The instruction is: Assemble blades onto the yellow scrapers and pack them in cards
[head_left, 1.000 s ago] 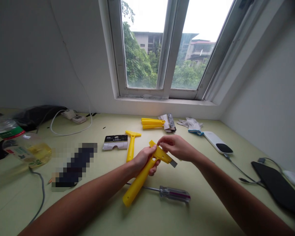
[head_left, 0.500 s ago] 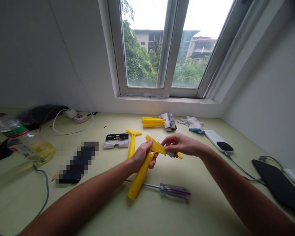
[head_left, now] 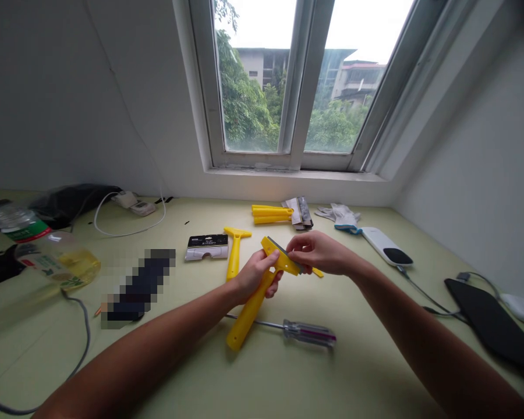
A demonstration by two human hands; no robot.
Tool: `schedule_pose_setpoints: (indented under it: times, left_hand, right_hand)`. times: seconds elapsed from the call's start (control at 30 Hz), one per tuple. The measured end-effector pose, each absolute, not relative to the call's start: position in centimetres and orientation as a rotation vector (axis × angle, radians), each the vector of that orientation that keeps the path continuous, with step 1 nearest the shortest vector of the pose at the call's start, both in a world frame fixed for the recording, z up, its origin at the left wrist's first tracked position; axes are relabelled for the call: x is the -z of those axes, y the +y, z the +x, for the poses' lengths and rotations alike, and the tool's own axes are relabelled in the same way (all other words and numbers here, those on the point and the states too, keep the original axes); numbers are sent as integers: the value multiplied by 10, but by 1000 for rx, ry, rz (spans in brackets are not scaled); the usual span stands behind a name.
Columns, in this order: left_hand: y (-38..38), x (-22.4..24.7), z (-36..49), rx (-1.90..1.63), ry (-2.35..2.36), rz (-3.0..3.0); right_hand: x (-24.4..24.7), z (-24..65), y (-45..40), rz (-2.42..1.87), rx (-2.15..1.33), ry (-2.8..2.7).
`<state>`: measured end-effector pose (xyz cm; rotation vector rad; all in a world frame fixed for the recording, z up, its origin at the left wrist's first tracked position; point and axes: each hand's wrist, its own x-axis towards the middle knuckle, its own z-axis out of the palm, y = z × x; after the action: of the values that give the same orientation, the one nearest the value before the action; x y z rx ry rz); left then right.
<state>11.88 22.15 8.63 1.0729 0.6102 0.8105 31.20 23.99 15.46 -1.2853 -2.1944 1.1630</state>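
My left hand is shut around the handle of a yellow plastic scraper, whose butt end points down toward me. My right hand pinches the scraper's wide head between thumb and fingers. A thin grey metal blade runs along the head's upper edge, partly hidden by my right fingers. A small yellow strip pokes out beyond my right hand. A steel screwdriver with a clear handle lies on the table just below the scraper.
A second yellow scraper and a blister-card pack lie left of my hands. Further back are bundled yellow handles, torn packaging and work gloves. An oil bottle lies left; a white pad lies right.
The scraper head has turned, bringing the blade from sticking out at lower right to lying along the upper edge. My right hand has shifted up along the head, and the handle has swung slightly.
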Motion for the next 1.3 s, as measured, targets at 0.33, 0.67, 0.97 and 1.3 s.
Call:
schedule_pose_setpoints:
  times: [0.33, 0.67, 0.97, 1.3]
  left_hand:
    - [218, -91, 118, -784, 532, 1207]
    - [215, -99, 116, -754, 574, 1332]
    - [212, -101, 115, -643, 523, 1361]
    - [214, -107, 111, -682, 582, 1391]
  right_hand:
    - [-162, 313, 237, -1181, -1248, -2178]
    - [-167, 313, 233, -1209, -1246, -2219]
    - [-172, 314, 229, -1250, -1232, -2252]
    - [-172, 315, 229, -1269, -1177, -2336]
